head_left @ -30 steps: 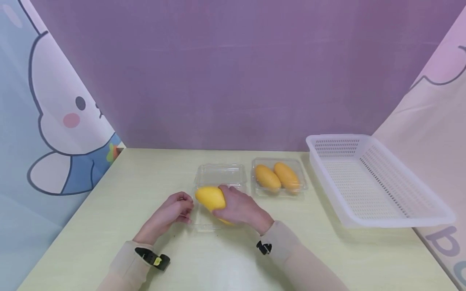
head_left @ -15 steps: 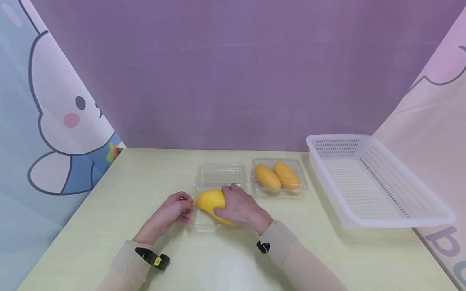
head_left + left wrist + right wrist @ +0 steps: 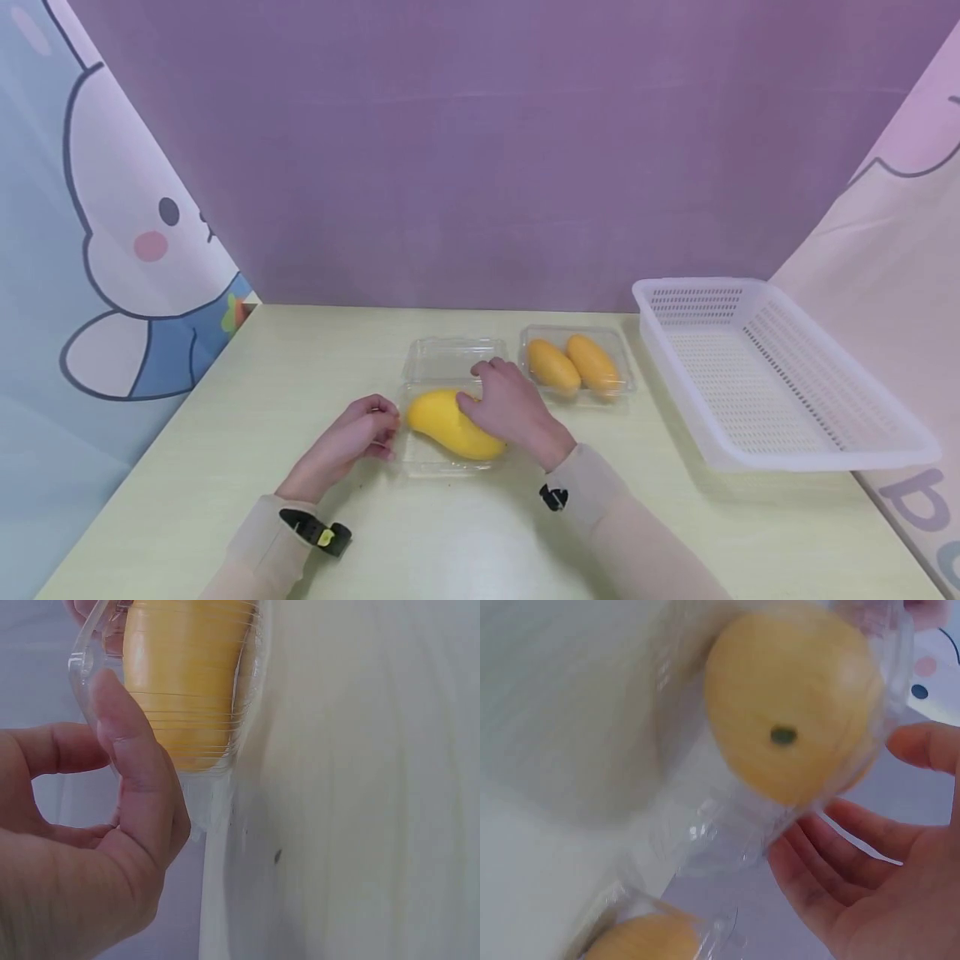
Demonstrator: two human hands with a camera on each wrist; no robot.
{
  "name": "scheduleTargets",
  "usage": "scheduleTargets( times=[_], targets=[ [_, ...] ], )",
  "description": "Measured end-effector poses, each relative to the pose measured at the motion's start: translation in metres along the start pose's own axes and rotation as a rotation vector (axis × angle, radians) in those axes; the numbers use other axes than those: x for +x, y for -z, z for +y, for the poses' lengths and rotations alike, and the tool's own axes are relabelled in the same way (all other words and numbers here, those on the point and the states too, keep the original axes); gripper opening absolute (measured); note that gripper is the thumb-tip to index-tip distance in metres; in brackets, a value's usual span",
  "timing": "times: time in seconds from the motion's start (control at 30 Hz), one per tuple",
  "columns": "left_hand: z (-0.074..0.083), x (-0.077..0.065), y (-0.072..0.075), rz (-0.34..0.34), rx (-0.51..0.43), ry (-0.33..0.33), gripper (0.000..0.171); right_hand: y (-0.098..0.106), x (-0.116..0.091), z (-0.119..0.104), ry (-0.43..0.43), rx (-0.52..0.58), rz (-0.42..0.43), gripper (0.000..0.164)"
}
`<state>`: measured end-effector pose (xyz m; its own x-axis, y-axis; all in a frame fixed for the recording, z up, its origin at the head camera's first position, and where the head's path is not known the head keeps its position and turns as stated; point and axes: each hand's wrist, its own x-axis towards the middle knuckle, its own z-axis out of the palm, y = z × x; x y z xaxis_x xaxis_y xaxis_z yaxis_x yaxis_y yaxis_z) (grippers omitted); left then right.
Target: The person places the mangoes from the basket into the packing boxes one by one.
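Observation:
One large yellow mango (image 3: 453, 427) lies inside the bottom half of a clear plastic clamshell box (image 3: 417, 455), whose lid (image 3: 448, 358) is folded back flat behind it. My left hand (image 3: 345, 437) pinches the box's left rim between thumb and fingers, as the left wrist view shows up close. Above the mango's right end hovers my right hand (image 3: 517, 412), its fingers loosely spread and holding nothing. In the right wrist view the mango's end (image 3: 795, 697) with its dark stem spot faces the palm, with a gap to the fingers.
A second clear box (image 3: 617, 367) with two orange-yellow mangoes (image 3: 553, 367) stands just behind and right of my right hand. Farther right, a white perforated plastic basket (image 3: 720, 392) sits at the table's edge. A purple backdrop (image 3: 480, 167) rises behind the table (image 3: 262, 367).
My right hand lowered the mango into the box, then let go and drew slightly up and to the right. My left hand stayed at the box's rim.

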<state>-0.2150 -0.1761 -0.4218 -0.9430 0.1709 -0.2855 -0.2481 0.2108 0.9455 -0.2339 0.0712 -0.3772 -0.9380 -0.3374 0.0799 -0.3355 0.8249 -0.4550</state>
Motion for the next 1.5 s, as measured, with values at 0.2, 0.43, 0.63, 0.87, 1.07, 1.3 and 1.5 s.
scheduleTargets(
  times=[0.2,0.43,0.63,0.87,1.07,1.3,1.5],
  targets=[
    [0.0,0.0,0.001,0.005,0.004,0.005,0.022,0.008,0.007,0.007,-0.065,0.016,0.048,0.05],
    [0.0,-0.001,0.003,0.025,0.014,0.011,0.022,0.009,0.013,0.011,-0.109,-0.017,0.047,0.052],
    [0.0,0.001,0.006,0.031,0.017,0.028,0.019,0.002,0.019,0.012,-0.153,-0.036,0.0,0.044],
    [-0.001,0.002,0.008,0.027,0.034,0.031,0.017,0.0,0.024,0.01,-0.203,0.032,-0.057,0.031],
    [-0.001,0.003,0.008,0.029,0.038,0.027,0.015,-0.002,0.027,0.011,-0.247,0.121,-0.078,0.028],
    [-0.001,0.001,0.01,0.024,0.039,0.012,0.015,0.001,0.029,0.011,-0.26,0.233,-0.019,0.053],
    [0.001,0.0,0.01,0.014,0.031,0.002,0.016,0.005,0.032,0.013,-0.267,0.289,0.021,0.064]
  ],
)
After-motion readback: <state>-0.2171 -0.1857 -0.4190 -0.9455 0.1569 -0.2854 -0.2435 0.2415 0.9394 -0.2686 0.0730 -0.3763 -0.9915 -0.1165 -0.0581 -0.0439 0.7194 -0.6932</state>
